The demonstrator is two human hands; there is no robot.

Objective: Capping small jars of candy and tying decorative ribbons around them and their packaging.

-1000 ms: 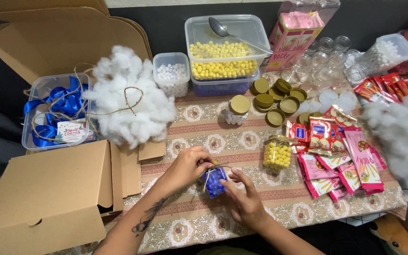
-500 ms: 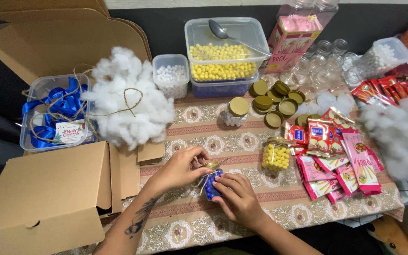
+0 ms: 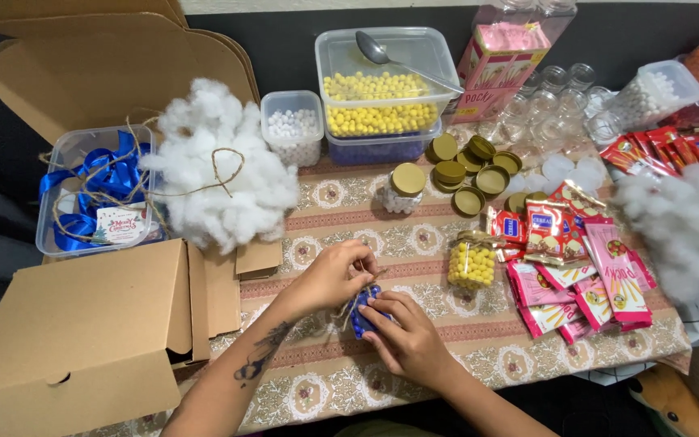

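Small jar: a small clear jar filled with blue beads [image 3: 363, 311], wrapped with tan twine [image 3: 348, 301], lies on the patterned tablecloth [image 3: 325, 388] just left of the small jar of yellow balls with a gold lid [image 3: 471, 260].
Left hand: the left hand [image 3: 329, 275] sits over the blue jar's top-left, fingertips pinched narrowly on the twine near its neck.
Right hand: the right hand [image 3: 406, 340] cups the jar from below and right, fingers closed around its body.
Change: a second ago both hands wrapped the jar more tightly; now the left hand has lifted a little and the twine shows more clearly, which reads as a knot being drawn, though this is a judgement.
Axis: the jar seems tipped, its long axis running roughly from the person toward the yellow jar's far-left side; which end is the lid I cannot tell.
Nearby: an open brown cardboard box [image 3: 74, 332] stands well left of the yellow jar; white stuffing fluff [image 3: 220, 174] lies beyond it.
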